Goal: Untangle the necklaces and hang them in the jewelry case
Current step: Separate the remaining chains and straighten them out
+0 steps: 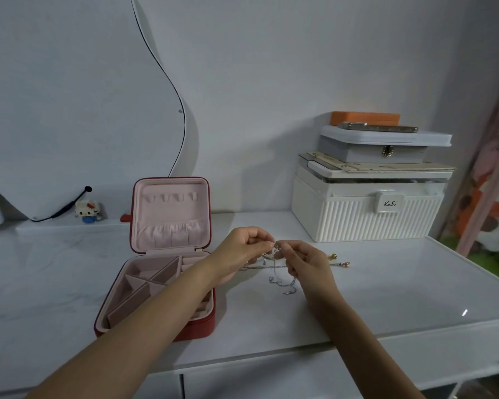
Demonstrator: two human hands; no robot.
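Both hands, left (pixel 244 251) and right (pixel 306 262), pinch the knotted chains (pixel 283 279) right of the open case (pixel 162 254) (hooks (pixel 173 198) bare); untangling looks barely begun.

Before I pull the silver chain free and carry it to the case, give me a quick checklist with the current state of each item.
1. Both hands on the chain: ok. The left hand and right hand pinch the silver necklace at one spot above the table.
2. Chain free of the others: cannot tell. Its lower part lies near the gold-tipped necklaces; any crossing is too fine to see.
3. Jewelry case open: ok, lid upright.
4. Lid hooks free: ok, nothing hangs on them.
5. Path to the case: ok, nothing stands between the hands and the case.
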